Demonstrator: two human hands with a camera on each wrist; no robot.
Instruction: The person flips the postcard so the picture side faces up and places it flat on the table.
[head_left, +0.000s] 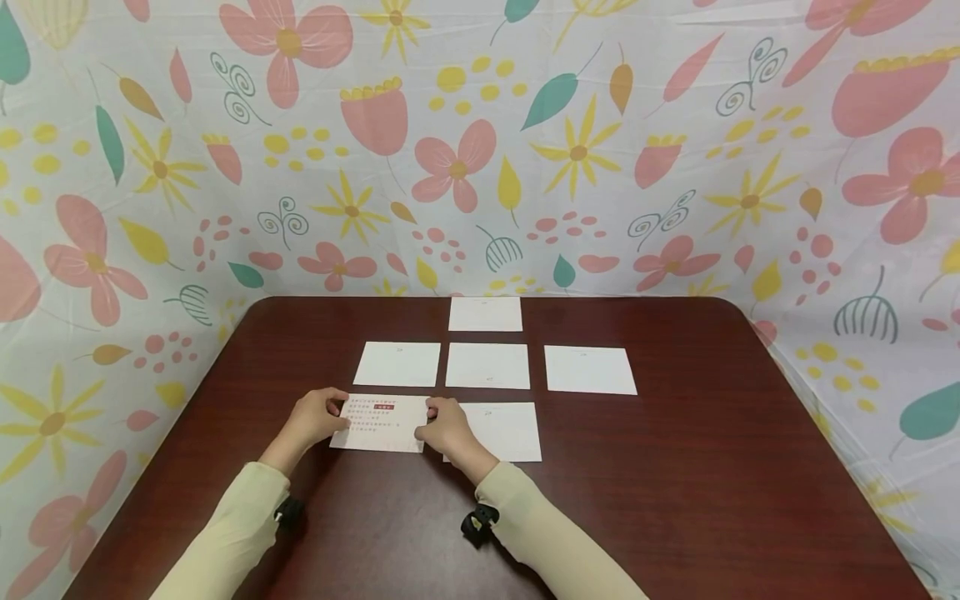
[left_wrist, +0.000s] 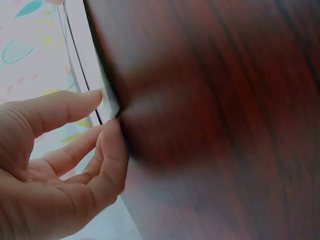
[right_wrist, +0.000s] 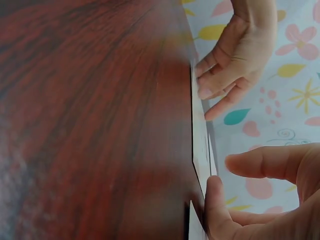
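A card printed with reddish text (head_left: pixel 375 429) lies low over the table, at the near left of several white cards. My left hand (head_left: pixel 317 414) pinches its left side; in the left wrist view, the thumb (left_wrist: pixel 80 106) is on its face and curled fingers meet the corner. At the card's right side is my right hand (head_left: pixel 448 427). In the right wrist view its forefinger (right_wrist: pixel 216 200) meets the edge, while the thumb (right_wrist: pixel 250 164) stands a little above the card. Just right of the printed card lies a white card (head_left: pixel 506 433), partly behind the right hand.
Other white cards lie on the dark red table (head_left: pixel 675 500): a left one (head_left: pixel 397 367), a middle one (head_left: pixel 487 367), a right one (head_left: pixel 590 371) and a far one (head_left: pixel 485 317). A flowered cloth (head_left: pixel 457 167) hangs behind and beside the table.
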